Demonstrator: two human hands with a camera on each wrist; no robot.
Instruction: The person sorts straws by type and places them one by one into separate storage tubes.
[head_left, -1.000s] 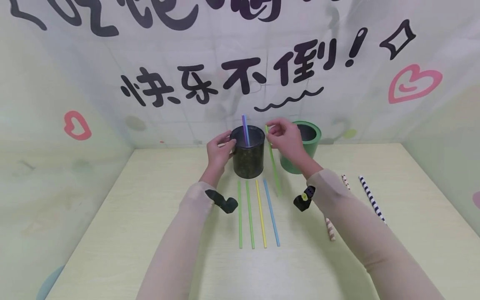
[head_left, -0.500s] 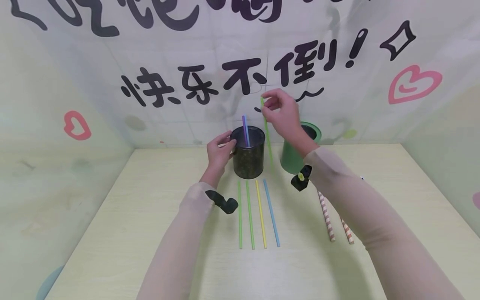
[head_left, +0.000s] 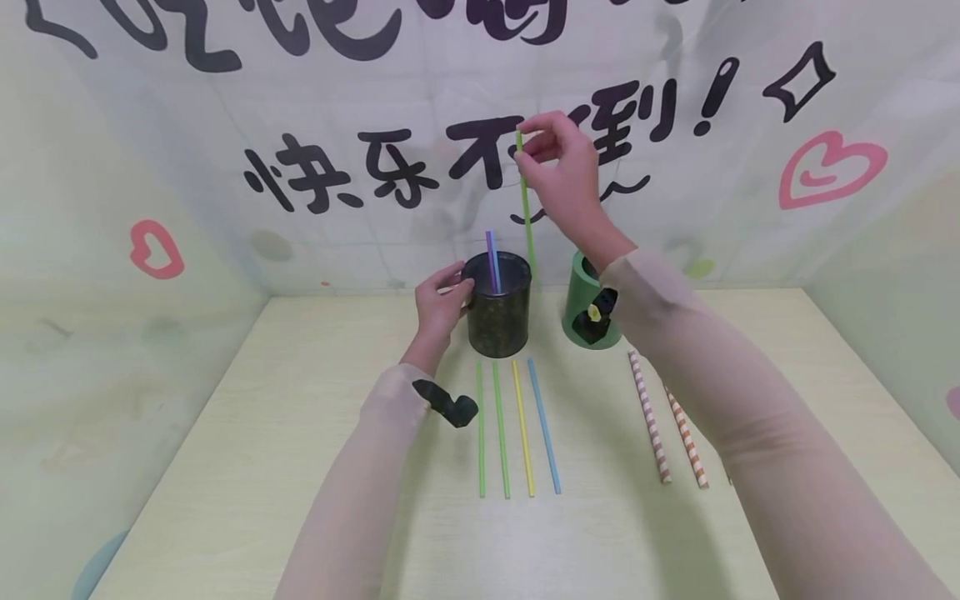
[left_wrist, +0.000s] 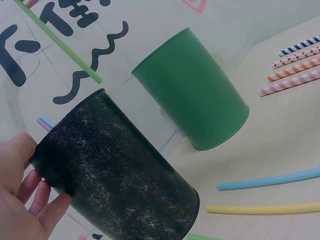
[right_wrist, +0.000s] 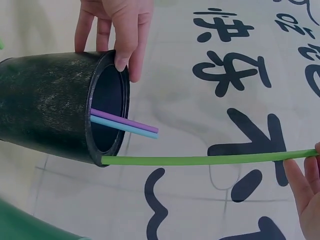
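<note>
Right hand pinches green straw upright, tip at dark can rim, 3 o'clock side. Left hand grips can. Step: loading straw; next likely shift tip over mouth, lower.

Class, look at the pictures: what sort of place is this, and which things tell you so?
Probably a staged tabletop booth, not a home: a printed backdrop with hearts and lettering wraps the table, and straws lie in neat rows by two cups.

green cup half behind right forearm, wall lettering cut off above
</note>
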